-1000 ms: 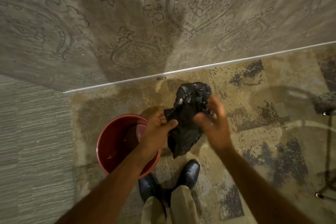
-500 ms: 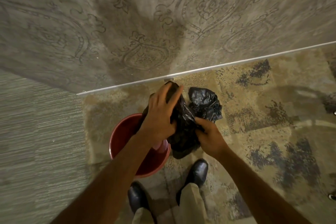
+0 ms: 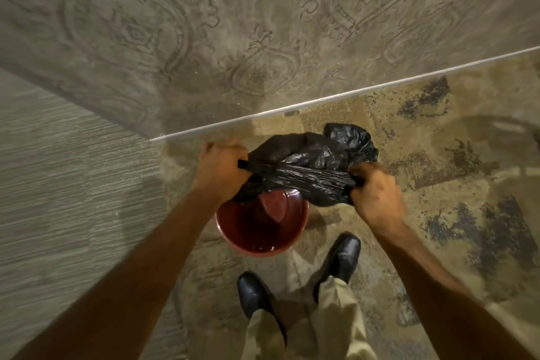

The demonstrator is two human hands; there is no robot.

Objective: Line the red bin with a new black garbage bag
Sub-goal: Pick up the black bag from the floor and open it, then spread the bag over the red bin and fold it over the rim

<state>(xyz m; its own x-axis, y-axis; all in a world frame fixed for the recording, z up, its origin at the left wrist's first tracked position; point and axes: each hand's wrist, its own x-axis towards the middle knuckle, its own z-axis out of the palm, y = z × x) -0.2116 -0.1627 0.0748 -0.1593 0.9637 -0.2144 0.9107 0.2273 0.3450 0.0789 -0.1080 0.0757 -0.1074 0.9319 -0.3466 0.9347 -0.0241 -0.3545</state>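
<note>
A round red bin (image 3: pixel 263 245) stands on the patterned carpet in a corner, just in front of my shoes. Above its far rim I hold a crumpled black garbage bag (image 3: pixel 309 155), stretched taut between both hands. My left hand (image 3: pixel 222 166) is fisted on the bag's left end. My right hand (image 3: pixel 377 193) grips the right end. The bag's bulk bunches behind the stretched edge and hides the bin's far rim. Inside, the bin looks bare and glossy.
A wall with embossed damask wallpaper (image 3: pixel 263 38) rises behind the bin, with a white baseboard strip (image 3: pixel 321 101) along its foot. A striped textured wall (image 3: pixel 58 184) closes the left side. My black shoes (image 3: pixel 342 257) stand close to the bin on the carpet (image 3: pixel 438 184).
My hands have moved apart and pulled the bag's edge tight between them. The bag went from a bunched wad beside the bin to a stretched band over the bin's far rim.
</note>
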